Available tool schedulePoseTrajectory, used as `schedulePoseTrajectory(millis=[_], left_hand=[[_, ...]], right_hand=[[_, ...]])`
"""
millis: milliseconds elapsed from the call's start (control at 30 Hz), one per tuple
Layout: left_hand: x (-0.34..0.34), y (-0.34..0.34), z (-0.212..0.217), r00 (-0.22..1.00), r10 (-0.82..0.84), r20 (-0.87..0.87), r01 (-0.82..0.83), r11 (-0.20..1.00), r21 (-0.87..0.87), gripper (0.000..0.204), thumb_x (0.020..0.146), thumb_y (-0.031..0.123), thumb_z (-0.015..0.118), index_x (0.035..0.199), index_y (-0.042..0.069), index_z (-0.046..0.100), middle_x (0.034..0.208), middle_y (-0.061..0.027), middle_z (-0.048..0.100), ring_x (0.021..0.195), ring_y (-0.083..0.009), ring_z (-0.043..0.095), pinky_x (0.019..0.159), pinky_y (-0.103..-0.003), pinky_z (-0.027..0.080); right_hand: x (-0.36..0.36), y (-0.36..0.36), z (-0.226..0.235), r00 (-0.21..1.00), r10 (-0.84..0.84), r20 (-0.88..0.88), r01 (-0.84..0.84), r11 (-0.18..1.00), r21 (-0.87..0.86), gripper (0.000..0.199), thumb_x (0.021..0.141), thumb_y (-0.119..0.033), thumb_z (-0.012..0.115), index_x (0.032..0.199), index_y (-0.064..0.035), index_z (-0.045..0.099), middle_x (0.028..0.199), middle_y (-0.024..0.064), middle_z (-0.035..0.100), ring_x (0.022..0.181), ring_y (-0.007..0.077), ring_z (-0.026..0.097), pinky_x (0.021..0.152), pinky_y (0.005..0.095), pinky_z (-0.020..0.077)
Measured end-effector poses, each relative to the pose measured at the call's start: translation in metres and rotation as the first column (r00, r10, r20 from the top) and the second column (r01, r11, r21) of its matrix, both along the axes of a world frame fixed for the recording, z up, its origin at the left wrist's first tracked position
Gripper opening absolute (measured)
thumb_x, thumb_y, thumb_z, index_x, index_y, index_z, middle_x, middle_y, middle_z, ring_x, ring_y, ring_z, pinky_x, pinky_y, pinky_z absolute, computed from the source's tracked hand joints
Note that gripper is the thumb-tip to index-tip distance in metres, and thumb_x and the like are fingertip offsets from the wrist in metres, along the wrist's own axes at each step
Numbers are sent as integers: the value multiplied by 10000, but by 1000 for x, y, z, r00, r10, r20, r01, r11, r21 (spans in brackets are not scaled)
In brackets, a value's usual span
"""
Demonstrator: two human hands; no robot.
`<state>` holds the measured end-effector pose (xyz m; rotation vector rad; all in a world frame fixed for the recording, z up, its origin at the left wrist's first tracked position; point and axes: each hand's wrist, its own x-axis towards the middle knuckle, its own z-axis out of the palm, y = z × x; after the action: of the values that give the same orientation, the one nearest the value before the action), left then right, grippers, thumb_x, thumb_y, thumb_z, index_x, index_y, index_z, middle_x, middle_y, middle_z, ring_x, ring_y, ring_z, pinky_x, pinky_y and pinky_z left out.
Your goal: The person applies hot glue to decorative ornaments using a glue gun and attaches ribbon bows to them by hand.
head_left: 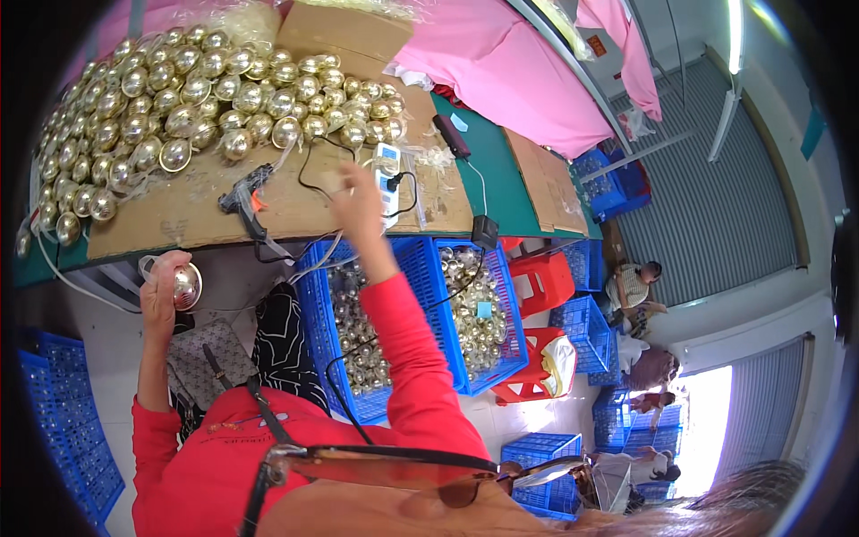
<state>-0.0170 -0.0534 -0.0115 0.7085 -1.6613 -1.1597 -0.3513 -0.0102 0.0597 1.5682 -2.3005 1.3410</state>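
Observation:
My left hand [157,300] is closed around a shiny gold ball ornament [187,287] just off the table's front edge. A bit of clear film shows by its fingers. My right hand [359,208] is raised over the cardboard-covered table, beside a white power strip [386,183]. Its fingers are smeared by motion, and a pale blur sits at their tips, so I cannot make out whether it holds anything. Between the two hands, a black glue gun [243,199] with an orange part lies on the cardboard [170,215].
Many gold ball ornaments [179,116] are heaped across the table's left and back. Blue crates [514,358] of similar balls stand under the front edge, next to red stools [541,282]. Black cables [358,345] hang down. Several people sit farther off among blue crates.

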Motion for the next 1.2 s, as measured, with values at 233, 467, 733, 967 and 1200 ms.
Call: schedulePoseTrajectory(millis=[233,467,733,967,1200], left_hand=[[-26,-8,-7,1000,-12,-6,13,992,129,356,976,277,380,982,-7,594,1044,-85,585,992,-167,529,900,-275,372],[-52,-18,-3,999,14,29,-19,980,197,366,976,291,383,983,1,606,1044,-72,589,952,-144,538,865,-257,386],[-77,-36,-5,997,39,73,-52,980,194,363,974,302,384,1003,25,617,1062,-71,574,977,-146,521,867,-266,382],[-96,-46,-4,997,22,69,-36,977,211,367,973,291,380,998,11,616,1080,-84,570,1003,-169,519,891,-281,373],[-103,-49,-4,999,7,40,-15,981,191,373,969,294,386,976,1,616,1068,-97,573,1004,-183,524,896,-297,374]], right_hand=[[-267,55,-41,882,-404,-245,410,912,-28,287,713,-77,556,984,-25,635,872,199,641,795,354,612,721,410,486],[-315,23,-61,779,-554,-295,619,756,213,331,681,-149,594,984,-46,678,1003,182,642,924,356,609,856,394,475],[-334,-3,-67,825,-496,-272,565,716,410,290,672,-180,589,899,-32,692,914,203,649,883,364,619,827,405,484],[-357,30,-80,871,-440,-219,490,812,317,187,687,-191,602,688,-16,667,762,182,655,689,334,626,633,398,489],[-314,65,-48,979,-191,76,130,863,489,293,682,-319,679,716,-28,670,777,149,662,704,299,630,630,378,482]])
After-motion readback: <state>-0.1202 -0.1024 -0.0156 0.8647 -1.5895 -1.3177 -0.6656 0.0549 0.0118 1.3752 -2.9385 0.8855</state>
